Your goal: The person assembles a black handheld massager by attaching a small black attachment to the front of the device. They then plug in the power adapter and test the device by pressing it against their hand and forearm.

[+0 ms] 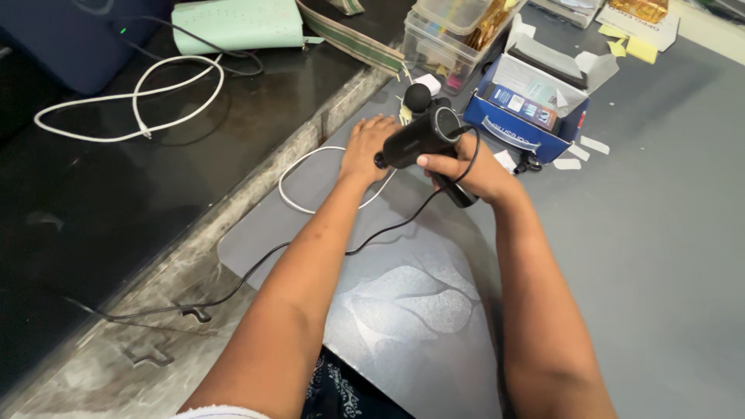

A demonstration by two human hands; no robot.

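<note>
While your right hand (473, 172) has its fingers clamped around the handle of the black massage gun (423, 138), keep that grip firm and the body level above the grey counter (660, 256), so the black cable (326, 260) trailing back toward you does not tug it aside. Your left hand (366, 147) lies just beside the gun's front end, fingers curled over there; whether they pinch anything I cannot tell, so steady that end before you press on it. Just beyond your right fingers stands the open blue box (512, 132), holding a small dark booklet or pack and grey packing. Further beyond, the clear plastic tub (434, 35) holds coloured odds and ends. A ball-shaped head (417, 96) sits just past your left fingertips.
</note>
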